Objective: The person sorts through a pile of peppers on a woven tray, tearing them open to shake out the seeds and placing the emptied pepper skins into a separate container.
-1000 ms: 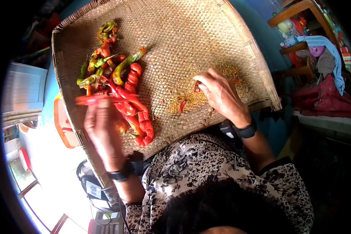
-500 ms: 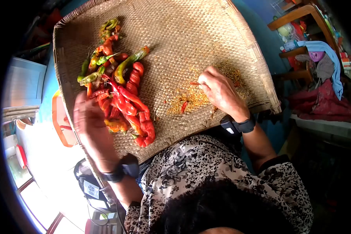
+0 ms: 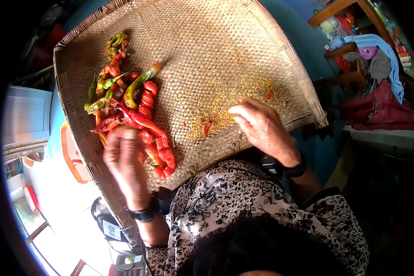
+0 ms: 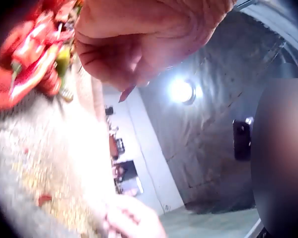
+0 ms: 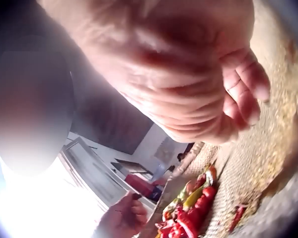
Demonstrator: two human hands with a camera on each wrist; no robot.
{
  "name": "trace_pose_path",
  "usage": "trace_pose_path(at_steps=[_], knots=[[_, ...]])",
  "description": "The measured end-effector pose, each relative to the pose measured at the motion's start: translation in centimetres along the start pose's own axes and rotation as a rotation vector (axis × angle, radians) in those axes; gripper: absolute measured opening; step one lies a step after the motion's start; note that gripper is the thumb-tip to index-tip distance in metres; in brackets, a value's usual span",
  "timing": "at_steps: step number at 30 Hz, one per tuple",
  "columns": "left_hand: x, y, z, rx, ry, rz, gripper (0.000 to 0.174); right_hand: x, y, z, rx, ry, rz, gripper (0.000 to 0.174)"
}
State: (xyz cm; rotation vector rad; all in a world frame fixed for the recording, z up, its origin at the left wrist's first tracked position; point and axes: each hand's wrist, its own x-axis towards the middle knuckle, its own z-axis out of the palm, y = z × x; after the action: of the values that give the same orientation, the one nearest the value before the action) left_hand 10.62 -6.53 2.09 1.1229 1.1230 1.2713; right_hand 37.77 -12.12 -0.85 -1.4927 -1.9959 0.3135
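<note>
My left hand [image 3: 126, 161] is over the near left part of a woven tray [image 3: 202, 37], beside a heap of red and green chili peppers [image 3: 147, 117]. Its fingers are curled, and a small red tip of a chili pepper [image 4: 125, 93] pokes out from them in the left wrist view. Most of that pepper is hidden by the hand. Toward the tray's right, my right hand [image 3: 264, 131] hovers close over scattered yellow seeds [image 3: 221, 117], its fingers loosely bent. Nothing shows between them in the right wrist view. A small red pepper piece [image 3: 206, 129] lies among the seeds.
The tray's raised rim [image 3: 292, 55] runs round its far and right sides, and its near edge meets the person's patterned shirt [image 3: 225, 188]. An orange chair [image 3: 72, 156] stands left of the tray. Cloths [image 3: 382, 110] and a wooden frame [image 3: 368, 14] are at right.
The left hand held a long red pepper one second ago, then moved back and is now near the heap again. A red piece pinched in the right hand no longer shows.
</note>
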Motion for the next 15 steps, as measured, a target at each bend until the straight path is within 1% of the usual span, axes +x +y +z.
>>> trace_pose_path(at_steps=[1, 2, 3, 4, 5, 6, 7, 8, 9, 10, 12, 13, 14, 15], knots=[[1.1, 0.3, -1.2, 0.082, 0.114, 0.127, 0.015, -0.4, 0.4, -1.2, -0.062, -0.090, 0.048, 0.014], [2.3, 0.5, -3.5, -0.027, 0.175, 0.194, 0.017, -0.7, 0.7, -2.0, -0.124, -0.180, 0.094, 0.015], [2.7, 1.0, -4.8, -0.033, 0.264, 0.246, 0.021, -1.0, 0.7, -2.2, -0.122, -0.180, 0.092, 0.015], [2.8, 2.0, -5.2, 0.249, 0.294, 0.387, 0.025, -1.3, 0.6, -2.3, -0.148, -0.245, 0.123, 0.016], [3.2, 2.1, -6.9, 0.116, 0.381, 0.324, 0.027, -1.4, 0.5, -2.3, -0.176, -0.307, 0.154, 0.017], [4.1, 2.2, -9.5, -0.018, 0.466, 0.259, 0.031, -1.5, 0.6, -2.1, -0.174, -0.305, 0.150, 0.017], [5.4, 1.3, -13.4, -0.017, 0.467, 0.261, 0.031, -1.6, 0.7, -1.8, -0.179, -0.287, 0.130, 0.015], [6.8, -0.4, -17.9, -0.378, 0.365, 0.238, 0.034, -1.7, 0.7, -1.7, -0.185, -0.269, 0.110, 0.013], [7.5, -1.3, -20.0, -0.737, 0.251, 0.206, 0.038, -1.6, 0.7, -1.8, -0.186, -0.269, 0.111, 0.013], [7.5, -1.2, -19.5, -0.740, 0.249, 0.204, 0.038, -1.4, 0.7, -1.9, -0.183, -0.273, 0.117, 0.011], [7.3, -1.0, -18.5, -0.928, 0.549, 0.046, 0.050, -1.2, 0.7, -1.9, -0.182, -0.279, 0.122, 0.010], [7.2, -3.0, -21.1, -0.905, 0.352, 0.036, 0.049, -1.1, 0.8, -1.8, -0.191, -0.270, 0.106, 0.008], [5.9, -1.5, -16.1, -0.745, 0.371, 0.049, 0.049, -1.0, 0.8, -1.6, -0.196, -0.262, 0.087, 0.008], [5.4, -1.6, -14.6, -0.736, -0.103, 0.088, 0.047, -0.9, 0.7, -1.4, -0.192, -0.268, 0.079, 0.008]])
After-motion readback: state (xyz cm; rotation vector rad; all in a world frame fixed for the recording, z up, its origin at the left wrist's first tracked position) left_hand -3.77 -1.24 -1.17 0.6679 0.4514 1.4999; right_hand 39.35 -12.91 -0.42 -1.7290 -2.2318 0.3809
